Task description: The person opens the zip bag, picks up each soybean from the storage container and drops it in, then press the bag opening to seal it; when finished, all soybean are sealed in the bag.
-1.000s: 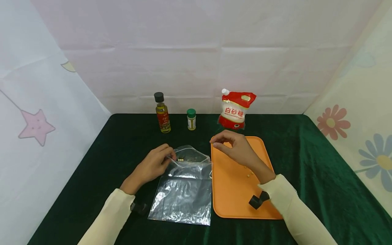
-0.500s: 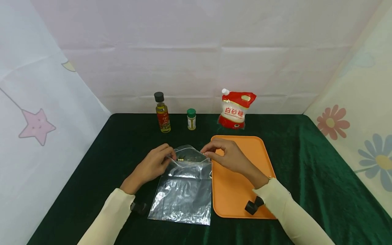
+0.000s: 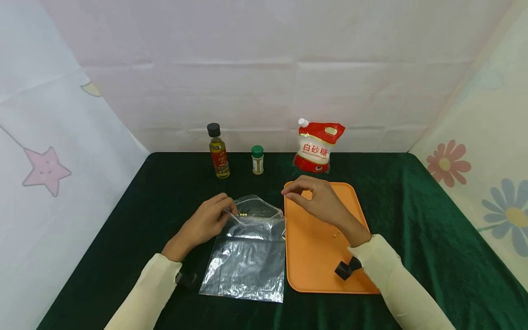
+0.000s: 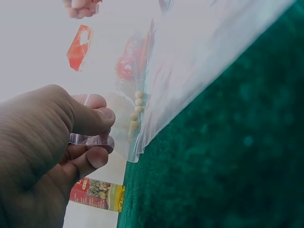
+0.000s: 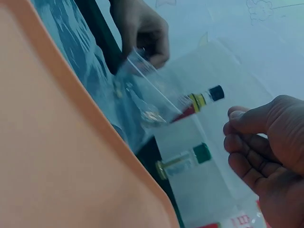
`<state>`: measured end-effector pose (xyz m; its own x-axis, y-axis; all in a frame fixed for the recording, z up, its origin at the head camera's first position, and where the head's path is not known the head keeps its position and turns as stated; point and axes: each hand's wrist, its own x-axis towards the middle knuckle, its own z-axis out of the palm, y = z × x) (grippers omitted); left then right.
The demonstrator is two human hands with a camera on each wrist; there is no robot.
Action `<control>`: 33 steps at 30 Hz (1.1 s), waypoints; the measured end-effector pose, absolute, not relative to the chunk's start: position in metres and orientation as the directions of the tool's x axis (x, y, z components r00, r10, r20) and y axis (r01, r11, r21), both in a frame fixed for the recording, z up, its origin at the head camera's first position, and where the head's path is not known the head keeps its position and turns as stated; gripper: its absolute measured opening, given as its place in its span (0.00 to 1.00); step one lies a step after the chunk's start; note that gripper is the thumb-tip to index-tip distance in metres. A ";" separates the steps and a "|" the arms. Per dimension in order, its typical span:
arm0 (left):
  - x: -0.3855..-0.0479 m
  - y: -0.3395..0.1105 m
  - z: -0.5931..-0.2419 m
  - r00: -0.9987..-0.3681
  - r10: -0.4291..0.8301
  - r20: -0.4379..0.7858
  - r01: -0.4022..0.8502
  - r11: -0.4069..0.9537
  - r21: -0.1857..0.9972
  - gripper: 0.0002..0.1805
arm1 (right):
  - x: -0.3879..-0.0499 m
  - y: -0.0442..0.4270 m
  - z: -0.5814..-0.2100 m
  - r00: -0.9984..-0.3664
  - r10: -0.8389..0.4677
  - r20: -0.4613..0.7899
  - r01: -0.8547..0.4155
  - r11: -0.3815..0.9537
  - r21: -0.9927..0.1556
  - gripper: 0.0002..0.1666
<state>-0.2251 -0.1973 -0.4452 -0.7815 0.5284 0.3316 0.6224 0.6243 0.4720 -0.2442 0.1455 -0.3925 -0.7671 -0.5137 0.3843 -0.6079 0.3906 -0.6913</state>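
Between thumb and fingers, the left hand (image 3: pixel 208 217) pinches the upper left edge of a clear plastic bag (image 3: pixel 251 263), whose mouth gapes at the far end. A row of several small pale beads (image 3: pixel 243 214) lies inside near the mouth; the left wrist view shows the beads (image 4: pixel 138 101) close to the left hand (image 4: pixel 57 128). Above the far left part of an orange tray (image 3: pixel 309 275) is the right hand (image 3: pixel 321 201), apart from the bag. In the right wrist view the right hand (image 5: pixel 270 142) has its fingers curled and thumb against the index fingertip, with nothing visible between.
Small pale pieces (image 3: pixel 334 235) lie on the tray by the right wrist. Along the table's far edge stand an oil bottle (image 3: pixel 219 158), a green-capped jar (image 3: pixel 257 160) and a red and white sugar pouch (image 3: pixel 315 146). Dark green cloth (image 3: pixel 177 192) covers the table.
The right hand moved left to the bag's upper right edge, then back up and right over the tray. The left hand has kept its place on the bag.
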 end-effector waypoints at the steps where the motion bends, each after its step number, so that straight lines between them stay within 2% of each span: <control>1: -0.225 -0.197 -0.445 -0.780 0.529 0.334 0.624 0.623 0.471 0.13 | -0.246 0.149 -0.391 -0.772 -0.505 0.387 -0.610 0.417 -0.673 0.08; 8: -0.226 -0.197 -0.444 -0.779 0.529 0.337 0.626 0.620 0.473 0.13 | -0.255 0.169 -0.381 -0.806 -0.486 0.337 -0.589 0.605 -0.535 0.07; 18: -0.226 -0.197 -0.443 -0.773 0.531 0.346 0.633 0.616 0.468 0.13 | -0.261 0.186 -0.379 -0.879 -0.473 0.051 -0.451 0.795 -0.406 0.06; 25: -0.226 -0.196 -0.444 -0.779 0.530 0.335 0.626 0.621 0.472 0.12 | -0.266 0.195 -0.386 -0.857 -0.501 -0.117 -0.442 0.834 -0.331 0.03; 33: -0.224 -0.196 -0.444 -0.779 0.531 0.334 0.625 0.619 0.475 0.12 | -0.267 0.194 -0.391 -0.818 -0.525 -0.235 -0.454 0.840 -0.296 0.04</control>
